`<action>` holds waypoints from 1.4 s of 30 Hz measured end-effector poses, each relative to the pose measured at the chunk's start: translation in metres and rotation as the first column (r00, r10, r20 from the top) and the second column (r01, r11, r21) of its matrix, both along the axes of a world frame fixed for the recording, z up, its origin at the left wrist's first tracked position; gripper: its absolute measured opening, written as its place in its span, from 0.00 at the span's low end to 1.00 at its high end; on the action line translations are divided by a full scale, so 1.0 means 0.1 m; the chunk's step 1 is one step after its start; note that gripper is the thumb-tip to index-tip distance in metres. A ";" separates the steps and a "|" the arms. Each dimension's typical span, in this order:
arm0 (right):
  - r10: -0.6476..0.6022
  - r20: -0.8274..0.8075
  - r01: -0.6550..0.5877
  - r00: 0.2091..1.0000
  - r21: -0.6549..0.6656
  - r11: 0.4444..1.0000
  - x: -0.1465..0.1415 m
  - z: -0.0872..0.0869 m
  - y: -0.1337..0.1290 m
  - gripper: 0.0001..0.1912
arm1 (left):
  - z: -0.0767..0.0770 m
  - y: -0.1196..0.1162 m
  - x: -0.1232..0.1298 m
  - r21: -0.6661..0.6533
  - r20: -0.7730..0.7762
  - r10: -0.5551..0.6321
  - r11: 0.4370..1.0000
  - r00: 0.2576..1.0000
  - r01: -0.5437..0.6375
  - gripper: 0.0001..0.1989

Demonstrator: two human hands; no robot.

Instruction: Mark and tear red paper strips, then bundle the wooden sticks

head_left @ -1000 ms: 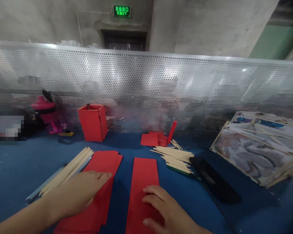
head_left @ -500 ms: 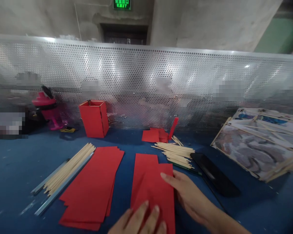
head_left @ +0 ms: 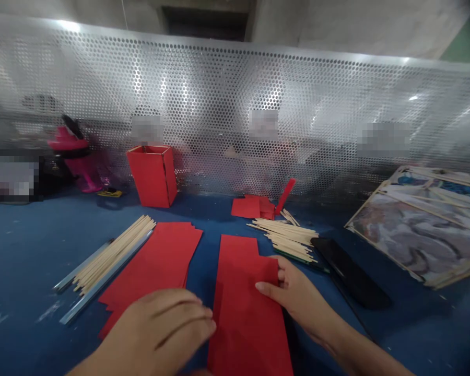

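Two overlapping red paper sheets lie in front of me, the right one set lower than the left. My right hand grips the right sheet by its upper right edge, thumb on top and fingers behind. At the sheets' left side is my left hand, its fingers stretched out and slightly bent, holding nothing that I can see. Its thumb is mostly hidden. Partly beneath that hand lies a stack of red paper panels on the blue table.
Wooden sticks lie with blue-grey strips at left, and more sticks lie right of centre by a black phone-like slab. A red box, small red pieces and a perforated metal screen stand behind. A stick-framed picture panel is at right.
My left hand has moved left, off the red sheets to their left side. My right hand now has its fingers behind the right sheet, whose right edge looks raised. The view has tilted down.
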State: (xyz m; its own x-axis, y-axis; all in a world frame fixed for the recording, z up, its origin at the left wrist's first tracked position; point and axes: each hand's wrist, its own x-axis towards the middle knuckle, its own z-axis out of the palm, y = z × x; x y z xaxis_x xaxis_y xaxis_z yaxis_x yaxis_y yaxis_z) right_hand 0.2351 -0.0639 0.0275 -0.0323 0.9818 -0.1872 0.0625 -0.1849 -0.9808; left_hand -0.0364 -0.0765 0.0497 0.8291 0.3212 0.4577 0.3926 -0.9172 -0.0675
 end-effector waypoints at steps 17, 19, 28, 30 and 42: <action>0.035 0.182 -0.049 0.983 0.072 0.996 -0.08 -0.17 -0.03 0.18 | -0.07 0.01 0.17 -0.281 -0.060 -0.086 0.958 0.995 0.066 0.13; 0.043 0.167 -0.056 0.985 0.077 0.995 -0.09 -0.18 -0.04 0.16 | -0.05 0.01 0.19 -0.281 -0.060 -0.096 0.957 0.994 0.075 0.13; -0.020 0.252 -0.002 0.967 0.090 0.996 -0.11 -0.17 -0.04 0.16 | -0.05 0.01 0.19 -0.292 -0.105 -0.121 0.952 0.987 0.086 0.13; -0.029 0.265 0.005 0.964 0.091 0.996 -0.11 -0.16 -0.05 0.16 | -0.02 0.02 0.20 -0.291 -0.114 -0.151 0.950 0.982 0.113 0.12; 0.017 0.218 -0.036 0.976 0.085 0.996 -0.11 -0.17 -0.05 0.15 | -0.09 0.02 0.28 -0.267 -0.209 -0.244 0.946 0.947 0.185 0.14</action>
